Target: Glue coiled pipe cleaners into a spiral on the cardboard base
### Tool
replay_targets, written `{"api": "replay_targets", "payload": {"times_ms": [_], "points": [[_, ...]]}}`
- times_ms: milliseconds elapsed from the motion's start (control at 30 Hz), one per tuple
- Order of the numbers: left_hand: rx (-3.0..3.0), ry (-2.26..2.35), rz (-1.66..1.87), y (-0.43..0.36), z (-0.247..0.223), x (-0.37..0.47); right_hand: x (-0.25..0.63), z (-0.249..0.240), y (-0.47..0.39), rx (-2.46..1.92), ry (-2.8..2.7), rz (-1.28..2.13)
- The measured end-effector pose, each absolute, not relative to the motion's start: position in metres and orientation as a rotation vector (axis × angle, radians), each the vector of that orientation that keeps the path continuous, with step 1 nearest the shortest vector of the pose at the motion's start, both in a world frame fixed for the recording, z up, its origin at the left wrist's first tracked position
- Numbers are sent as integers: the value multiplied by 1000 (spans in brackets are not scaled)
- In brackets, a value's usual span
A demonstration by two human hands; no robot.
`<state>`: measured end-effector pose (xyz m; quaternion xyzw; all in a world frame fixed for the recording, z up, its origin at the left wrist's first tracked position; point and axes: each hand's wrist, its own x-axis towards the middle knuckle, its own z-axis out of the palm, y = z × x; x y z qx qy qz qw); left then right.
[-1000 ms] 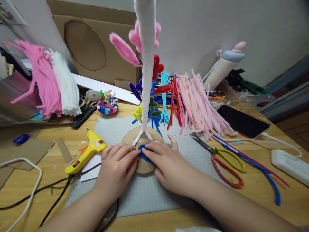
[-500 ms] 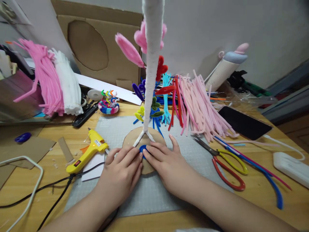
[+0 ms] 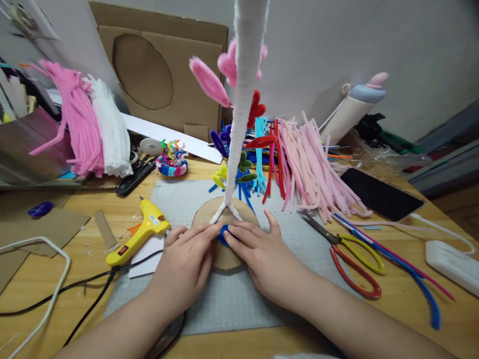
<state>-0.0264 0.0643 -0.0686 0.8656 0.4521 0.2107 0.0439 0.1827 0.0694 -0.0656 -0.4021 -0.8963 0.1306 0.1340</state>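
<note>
A small blue pipe-cleaner coil (image 3: 223,236) lies on a round cardboard disc (image 3: 228,262), between my two hands. My left hand (image 3: 187,257) has its fingers close together, the fingertips against the coil's left edge. My right hand (image 3: 258,249) presses fingertips onto the coil from the right, its little finger raised. Fingers cover part of the coil. Behind it, a tall white fuzzy-wrapped stem (image 3: 241,99) stands on the disc on splayed legs. Fuzzy flowers and leaves in pink, red, purple, green and yellow show around the stem; it partly hides them.
A yellow glue gun (image 3: 140,234) with a black cord lies left on the wooden table. Scissors (image 3: 340,239) rest on the right of the grey cutting mat (image 3: 209,309). Pale pink pipe cleaners (image 3: 314,169), a phone (image 3: 381,194) and a bottle (image 3: 352,109) are farther back.
The view has shifted slightly, so the stem appears farther right. My left fingertips have moved up along the coil's edge, uncovering more disc; my right hand stays pressed on the coil.
</note>
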Motion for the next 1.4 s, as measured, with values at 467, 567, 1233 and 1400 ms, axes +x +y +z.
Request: {"api": "replay_targets", "payload": {"times_ms": [467, 567, 1233, 1400], "points": [[2615, 1489, 703, 64, -66, -19, 182, -67, 70, -1154, -2626, 347], [2601, 1468, 738, 65, -66, -19, 182, -68, 70, -1158, -2630, 356], [2737, 1343, 694, 62, -78, -16, 186, -56, 71, -1160, -2567, 465], [2722, 1325, 722, 65, -74, -17, 189, -58, 73, -1153, -2565, 462]]}}
